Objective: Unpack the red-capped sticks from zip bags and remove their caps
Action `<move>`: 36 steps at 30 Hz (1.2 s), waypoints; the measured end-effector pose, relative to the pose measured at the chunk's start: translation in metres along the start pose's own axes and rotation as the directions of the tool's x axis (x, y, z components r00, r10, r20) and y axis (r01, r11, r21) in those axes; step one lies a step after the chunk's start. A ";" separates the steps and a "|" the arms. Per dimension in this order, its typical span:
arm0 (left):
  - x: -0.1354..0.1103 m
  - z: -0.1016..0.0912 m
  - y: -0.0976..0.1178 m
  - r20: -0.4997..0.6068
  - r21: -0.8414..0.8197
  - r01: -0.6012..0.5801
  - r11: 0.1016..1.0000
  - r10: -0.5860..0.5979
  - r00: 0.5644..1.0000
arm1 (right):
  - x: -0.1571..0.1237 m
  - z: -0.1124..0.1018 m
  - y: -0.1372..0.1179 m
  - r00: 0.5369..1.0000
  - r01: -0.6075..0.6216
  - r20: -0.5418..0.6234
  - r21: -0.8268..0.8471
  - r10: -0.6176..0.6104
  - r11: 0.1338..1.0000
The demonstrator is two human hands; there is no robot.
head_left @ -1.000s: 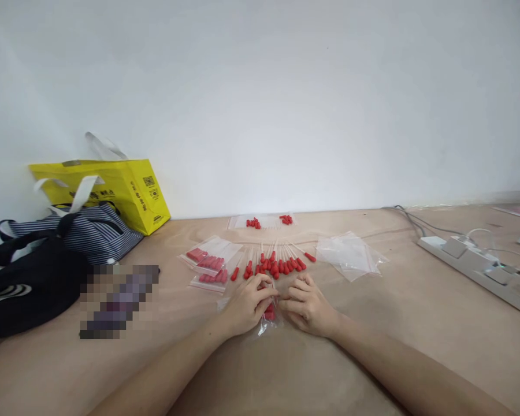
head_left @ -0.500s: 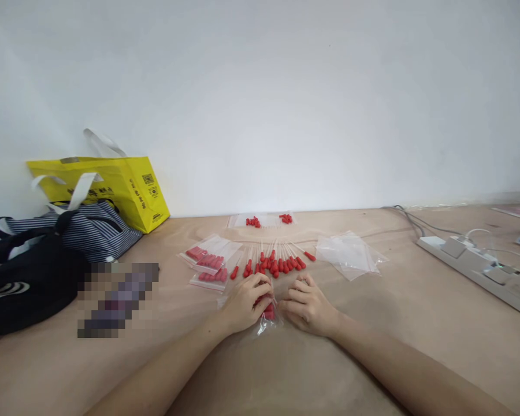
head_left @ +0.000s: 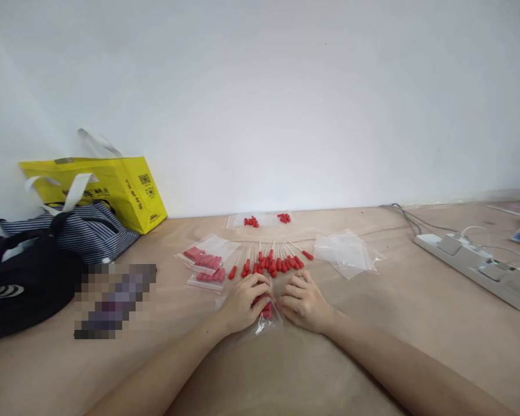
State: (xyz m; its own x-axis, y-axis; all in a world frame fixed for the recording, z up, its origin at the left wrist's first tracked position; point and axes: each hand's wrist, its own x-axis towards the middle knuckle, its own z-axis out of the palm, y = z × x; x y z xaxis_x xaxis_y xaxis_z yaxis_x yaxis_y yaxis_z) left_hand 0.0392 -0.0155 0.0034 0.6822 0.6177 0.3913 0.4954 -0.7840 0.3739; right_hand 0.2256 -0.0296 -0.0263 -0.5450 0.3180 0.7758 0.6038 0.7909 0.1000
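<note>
Under my left hand (head_left: 246,303) lies a clear plastic zip bag (head_left: 264,325) with red-bulbed droppers (head_left: 267,312) inside; the fingers curl over it and grip it. Bent inward at the bag's right edge, my right hand (head_left: 305,303) has its fingers closed, apparently pinching that edge; the fingertips are partly hidden. Just beyond both hands spreads a pile of loose droppers (head_left: 281,264) with red bulbs toward me and thin clear stems pointing away. Filled zip bags (head_left: 208,261) overlap to the left of the pile. Flat clear bags (head_left: 346,253) are stacked to its right.
Near the wall another clear bag (head_left: 266,219) lies with red-bulbed droppers on it. A yellow bag (head_left: 145,199), a striped bag (head_left: 99,231) and a black bag (head_left: 34,283) crowd the left, near a blurred-out object (head_left: 117,300). A power strip (head_left: 481,271) with plugs and cables sits right.
My right hand has come slightly closer to the bag's right edge. My left hand keeps its hold. The whole view has shifted slightly.
</note>
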 end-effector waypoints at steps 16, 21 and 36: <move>0.001 -0.004 0.003 0.072 0.120 -0.053 0.991 0.044 0.996 | -0.001 -0.002 -0.001 0.998 0.060 0.003 -0.015 -0.060 0.998; 0.003 -0.010 0.006 0.099 0.126 -0.077 0.989 0.065 0.993 | 0.001 -0.005 -0.002 0.995 0.098 -0.003 0.014 -0.098 0.995; -0.002 -0.002 -0.001 0.056 0.026 -0.046 0.999 0.044 0.997 | -0.001 -0.005 -0.001 0.999 0.028 0.030 0.015 -0.028 1.000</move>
State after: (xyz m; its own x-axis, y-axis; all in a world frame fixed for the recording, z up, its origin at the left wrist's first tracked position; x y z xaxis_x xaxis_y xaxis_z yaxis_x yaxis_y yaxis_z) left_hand 0.0361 -0.0161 0.0037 0.7325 0.5780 0.3597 0.4774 -0.8127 0.3339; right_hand 0.2283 -0.0334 -0.0247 -0.5792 0.3113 0.7534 0.5797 0.8071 0.1122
